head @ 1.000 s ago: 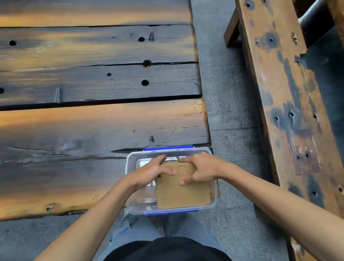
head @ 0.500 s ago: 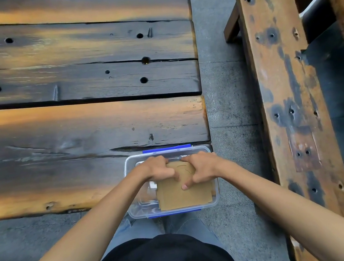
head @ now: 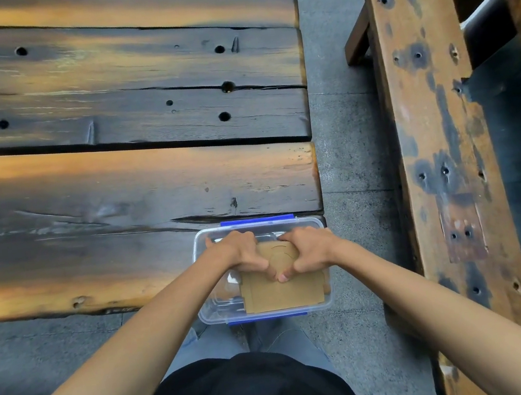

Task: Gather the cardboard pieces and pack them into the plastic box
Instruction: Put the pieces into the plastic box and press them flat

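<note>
The clear plastic box (head: 209, 316), with blue clips on its far and near sides, sits at the table's near right corner, overhanging the edge. Brown cardboard pieces (head: 281, 294) lie flat inside, filling its right part.

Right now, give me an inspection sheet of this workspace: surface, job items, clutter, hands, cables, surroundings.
Surface: dark plank table, holes and cracks.
Job's things: clear plastic box with blue clips at the table's near edge; cardboard pieces inside, on its right side.
Clutter: nothing seen on the table.
Grippers: left hand and right hand both on the cardboard in the box, thumbs on the top piece.
Cables: nothing seen.
Surroundings: worn wooden bench to the right, grey concrete floor between.
</note>
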